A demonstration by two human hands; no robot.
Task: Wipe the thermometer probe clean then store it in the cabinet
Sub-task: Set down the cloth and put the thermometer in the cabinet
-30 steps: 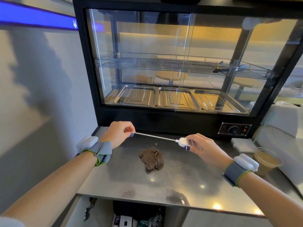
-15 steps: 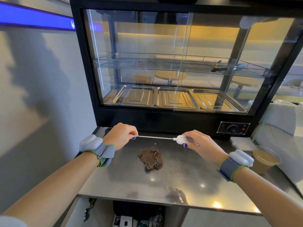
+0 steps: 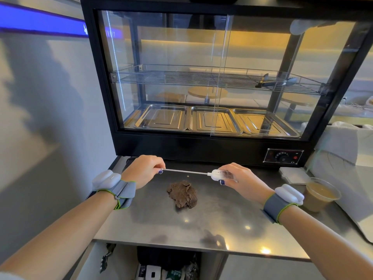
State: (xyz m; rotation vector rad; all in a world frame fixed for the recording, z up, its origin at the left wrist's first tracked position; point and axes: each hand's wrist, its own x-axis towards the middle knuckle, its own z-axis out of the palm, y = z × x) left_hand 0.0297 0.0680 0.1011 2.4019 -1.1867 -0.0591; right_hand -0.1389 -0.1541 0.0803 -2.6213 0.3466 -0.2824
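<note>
No text reads clearly. The thermometer (image 3: 221, 174) body carries small print, too blurred to make out; the cabinet (image 3: 201, 150) dial panel (image 3: 283, 156) markings are likewise illegible.

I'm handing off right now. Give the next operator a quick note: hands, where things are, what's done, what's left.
Left hand: pinching the probe tip.
Right hand: gripping the thermometer body; probe held level above the counter.
Brown cloth: crumpled on the counter below the probe, in neither hand.
Cabinet: behind the counter; whether its glass doors are open I cannot tell.
Done: cannot tell if wiping is finished.
Left: wipe if needed, then store the thermometer in the cabinet.
</note>
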